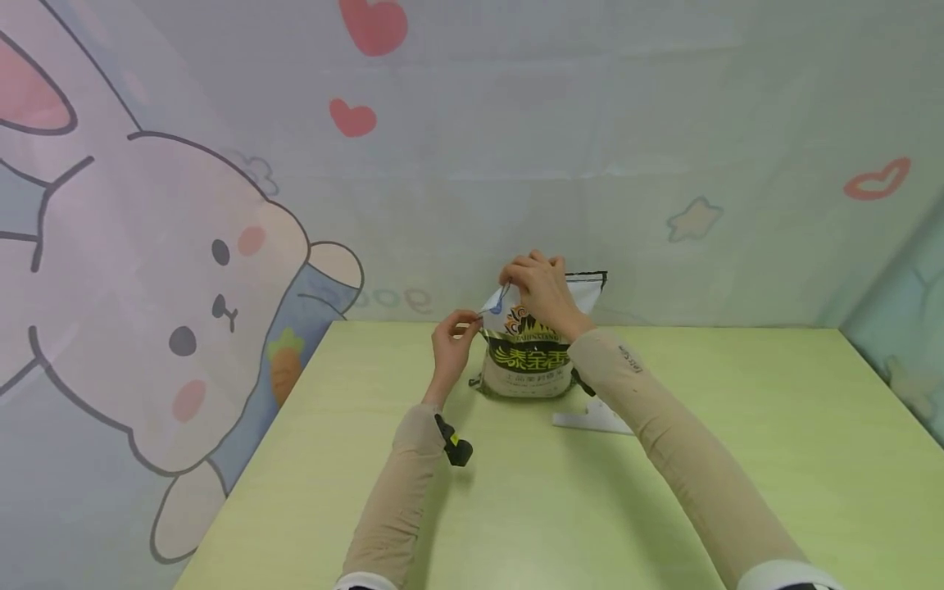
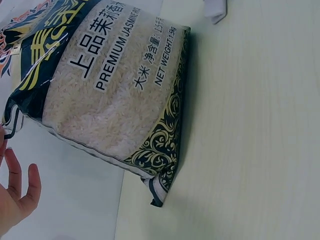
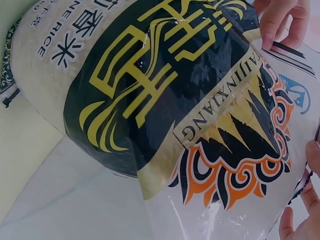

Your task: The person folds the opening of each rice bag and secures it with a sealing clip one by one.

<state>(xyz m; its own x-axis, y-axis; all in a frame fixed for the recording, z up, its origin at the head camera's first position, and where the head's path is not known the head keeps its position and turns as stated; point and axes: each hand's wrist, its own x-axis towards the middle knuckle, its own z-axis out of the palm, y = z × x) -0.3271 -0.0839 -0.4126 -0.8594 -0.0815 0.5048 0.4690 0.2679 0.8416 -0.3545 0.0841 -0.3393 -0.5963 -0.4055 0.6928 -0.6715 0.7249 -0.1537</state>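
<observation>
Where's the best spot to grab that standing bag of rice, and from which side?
Probably the flat empty top edge of the rice bag, from above: the rice fills the bulging lower part, leaving thin film up there, where the left hand and right hand pinch it.

rice bag (image 1: pixel 528 360): top corner hidden behind right hand (image 1: pixel 542 291) | white object (image 1: pixel 590 418) below that hand: partly behind forearm, unidentifiable | left hand (image 2: pixel 15 195): cut off by wrist-view edge

Both hands raised — left hand (image 1: pixel 453 336) and right hand (image 1: pixel 542 291) fingers pinched.
</observation>
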